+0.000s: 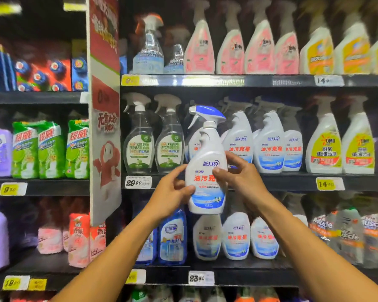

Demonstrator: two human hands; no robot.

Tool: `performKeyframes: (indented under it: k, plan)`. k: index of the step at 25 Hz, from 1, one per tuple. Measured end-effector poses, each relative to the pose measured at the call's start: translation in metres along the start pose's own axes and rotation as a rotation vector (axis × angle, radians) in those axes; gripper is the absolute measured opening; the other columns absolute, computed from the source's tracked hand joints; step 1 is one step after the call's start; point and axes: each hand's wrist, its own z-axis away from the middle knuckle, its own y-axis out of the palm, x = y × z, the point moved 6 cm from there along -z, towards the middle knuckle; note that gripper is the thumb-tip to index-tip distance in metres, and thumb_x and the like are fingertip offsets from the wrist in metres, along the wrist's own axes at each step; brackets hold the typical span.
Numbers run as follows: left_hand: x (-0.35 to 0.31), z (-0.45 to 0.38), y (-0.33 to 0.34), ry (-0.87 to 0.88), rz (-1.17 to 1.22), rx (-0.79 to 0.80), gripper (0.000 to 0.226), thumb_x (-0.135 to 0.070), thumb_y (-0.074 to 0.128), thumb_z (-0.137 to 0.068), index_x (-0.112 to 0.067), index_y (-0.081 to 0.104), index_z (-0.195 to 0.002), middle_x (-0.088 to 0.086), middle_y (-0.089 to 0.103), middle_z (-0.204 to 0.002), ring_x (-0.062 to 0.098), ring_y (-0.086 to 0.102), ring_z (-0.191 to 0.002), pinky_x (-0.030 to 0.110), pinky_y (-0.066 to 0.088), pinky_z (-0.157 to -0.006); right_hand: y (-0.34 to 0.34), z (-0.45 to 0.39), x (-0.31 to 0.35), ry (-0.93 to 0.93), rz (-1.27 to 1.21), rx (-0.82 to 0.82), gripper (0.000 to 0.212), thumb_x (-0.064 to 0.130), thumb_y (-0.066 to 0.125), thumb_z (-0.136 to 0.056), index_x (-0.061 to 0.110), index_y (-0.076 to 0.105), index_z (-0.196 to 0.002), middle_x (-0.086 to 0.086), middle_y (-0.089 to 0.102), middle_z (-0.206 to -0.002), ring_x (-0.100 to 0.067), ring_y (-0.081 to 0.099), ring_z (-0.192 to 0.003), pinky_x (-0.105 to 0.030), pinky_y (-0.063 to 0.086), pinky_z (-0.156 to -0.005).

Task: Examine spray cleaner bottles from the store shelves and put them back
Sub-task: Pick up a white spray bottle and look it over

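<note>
1. Shelves (271, 80) fill the view, stocked with rows of spray bottles; price tags line the shelf edges.
2. Bottle (206, 162), white with a blue trigger, is held upright in front of the middle shelf, label facing the camera, clear of the shelved row behind it.
3. Left hand (172, 190) grips the bottle's lower left side, thumb on the label.
4. Right hand (240, 175) clamps its right side a little higher, thumb on the front, fingers behind.
5. Bottle sits between both hands.
</note>
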Motion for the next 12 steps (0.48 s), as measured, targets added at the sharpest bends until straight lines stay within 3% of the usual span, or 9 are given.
performKeyframes:
  k: [4, 8, 12]
  plan:
    - [-0.009, -0.045, 0.005, -0.002, -0.019, -0.046, 0.045, 0.005, 0.055, -0.094, -0.033, 0.052, -0.117, -0.002, 0.078, -0.085, 0.009, 0.074, -0.079, 0.026, 0.059, -0.062, -0.015, -0.046, 0.015, -0.025, 0.035, 0.009, 0.036, 0.002, 0.073, -0.085, 0.015, 0.066, -0.118, 0.013, 0.076, -0.082, -0.008, 0.075, -0.073, -0.02, 0.056, -0.054]
    - [-0.004, -0.075, 0.007, -0.051, -0.017, -0.12, 0.046, 0.004, 0.055, -0.095, -0.027, 0.048, -0.127, -0.002, 0.076, -0.079, 0.007, 0.073, -0.071, 0.025, 0.057, -0.056, -0.023, -0.083, 0.009, -0.009, 0.061, 0.022, 0.031, 0.002, 0.073, -0.087, 0.009, 0.068, -0.117, -0.001, 0.076, -0.098, -0.01, 0.075, -0.072, -0.022, 0.056, -0.054]
    - [-0.004, -0.095, 0.006, -0.071, -0.056, -0.14, 0.039, 0.001, 0.055, -0.096, -0.032, 0.053, -0.117, -0.003, 0.077, -0.08, 0.011, 0.074, -0.077, 0.027, 0.058, -0.058, -0.027, -0.114, -0.004, 0.028, 0.001, 0.038, 0.028, 0.003, 0.073, -0.087, 0.009, 0.067, -0.113, -0.002, 0.076, -0.096, -0.013, 0.075, -0.07, -0.025, 0.057, -0.05]
